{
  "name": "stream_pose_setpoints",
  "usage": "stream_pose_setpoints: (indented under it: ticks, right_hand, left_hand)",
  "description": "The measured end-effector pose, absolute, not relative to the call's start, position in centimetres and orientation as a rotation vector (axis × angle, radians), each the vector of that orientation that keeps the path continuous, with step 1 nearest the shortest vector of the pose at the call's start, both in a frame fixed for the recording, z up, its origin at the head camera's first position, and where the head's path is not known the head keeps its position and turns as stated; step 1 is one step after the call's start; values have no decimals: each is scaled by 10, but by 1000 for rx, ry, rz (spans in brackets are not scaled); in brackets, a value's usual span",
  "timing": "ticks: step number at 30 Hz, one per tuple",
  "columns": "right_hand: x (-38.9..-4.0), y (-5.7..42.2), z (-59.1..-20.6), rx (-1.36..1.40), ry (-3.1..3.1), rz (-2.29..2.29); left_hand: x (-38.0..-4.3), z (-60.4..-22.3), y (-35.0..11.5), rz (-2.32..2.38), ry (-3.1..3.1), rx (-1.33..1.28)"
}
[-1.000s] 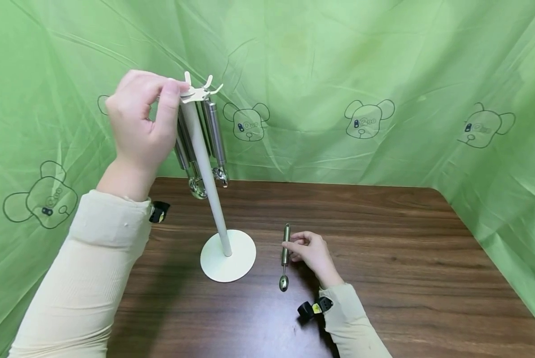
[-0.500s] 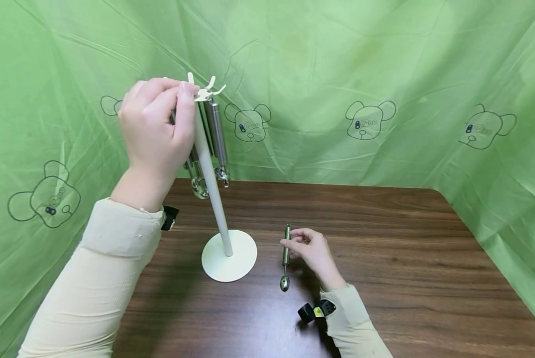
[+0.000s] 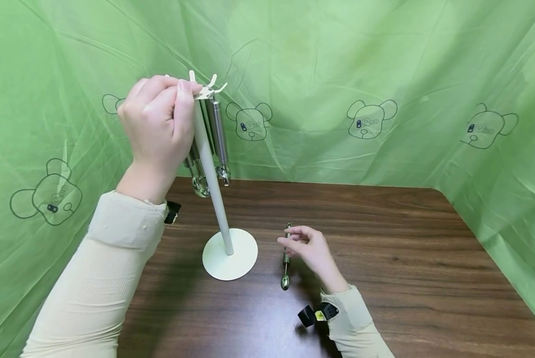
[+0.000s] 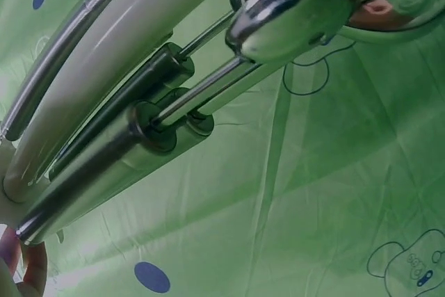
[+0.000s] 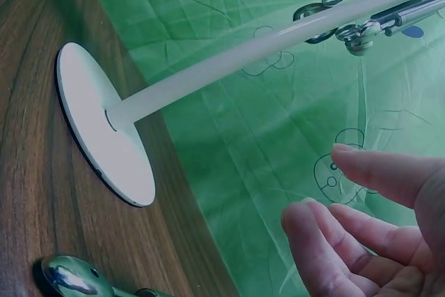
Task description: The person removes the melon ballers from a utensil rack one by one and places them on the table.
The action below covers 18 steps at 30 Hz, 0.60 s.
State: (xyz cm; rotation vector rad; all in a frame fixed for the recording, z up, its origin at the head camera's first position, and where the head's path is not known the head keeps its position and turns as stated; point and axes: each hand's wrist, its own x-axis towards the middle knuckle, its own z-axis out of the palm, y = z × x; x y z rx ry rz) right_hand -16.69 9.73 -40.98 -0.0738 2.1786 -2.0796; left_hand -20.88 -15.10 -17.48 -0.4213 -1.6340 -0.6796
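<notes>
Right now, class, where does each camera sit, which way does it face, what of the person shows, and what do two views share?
Head: worn on the head, facing forward and down at white utensil stand and table; left hand, right hand, sleeves show.
Left wrist: on that wrist, facing the hanging metal utensils and green cloth; a few fingers show.
Right wrist: on that wrist, facing the pole and round base; right-hand fingers show.
Shared: head and right wrist both show round base and metal scoop.
</notes>
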Motion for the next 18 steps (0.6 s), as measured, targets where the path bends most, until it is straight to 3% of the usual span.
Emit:
stream_pose_setpoints:
  ticks: [18]
  right_hand:
    - [-170, 93, -385, -191, 2238, -2022]
  left_hand:
    - [-215, -175, -156, -727, -1569, -468]
